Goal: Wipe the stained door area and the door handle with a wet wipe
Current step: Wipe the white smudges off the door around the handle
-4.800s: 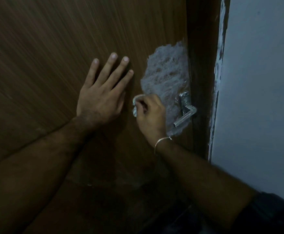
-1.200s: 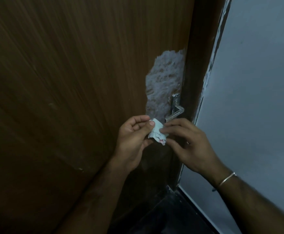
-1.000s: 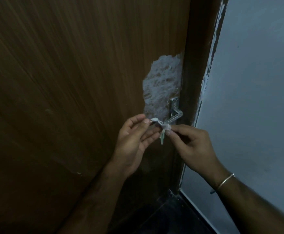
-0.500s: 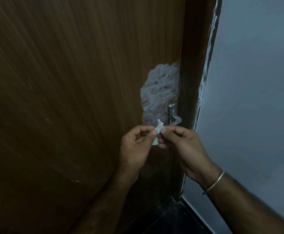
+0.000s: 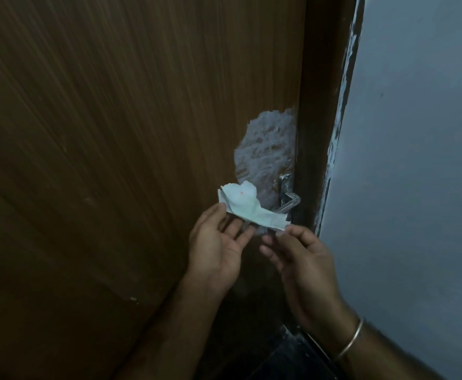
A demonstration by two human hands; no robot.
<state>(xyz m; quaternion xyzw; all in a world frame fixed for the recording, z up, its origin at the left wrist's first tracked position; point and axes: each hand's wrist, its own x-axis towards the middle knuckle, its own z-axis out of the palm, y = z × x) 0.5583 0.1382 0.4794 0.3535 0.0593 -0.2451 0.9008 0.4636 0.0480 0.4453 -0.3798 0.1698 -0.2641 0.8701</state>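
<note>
Head view: left hand point(image 5: 218, 250) and right hand point(image 5: 304, 267) pinch crumpled white wet wipe point(image 5: 247, 208) by its ends; thin grip risks dropping it before whitish door stain point(image 5: 265, 149).

A crumpled white wet wipe point(image 5: 247, 208) (one small red speck on it) is stretched between the left hand point(image 5: 218, 244) and the right hand point(image 5: 302, 259), each pinching an end. Behind it, the brown wooden door point(image 5: 114, 133) bears a whitish foamy stain point(image 5: 268, 149) above the silver metal door handle point(image 5: 288, 197).

A grey-blue wall point(image 5: 416, 160) stands right of the dark door frame point(image 5: 317, 105), above dark floor point(image 5: 293, 360).
</note>
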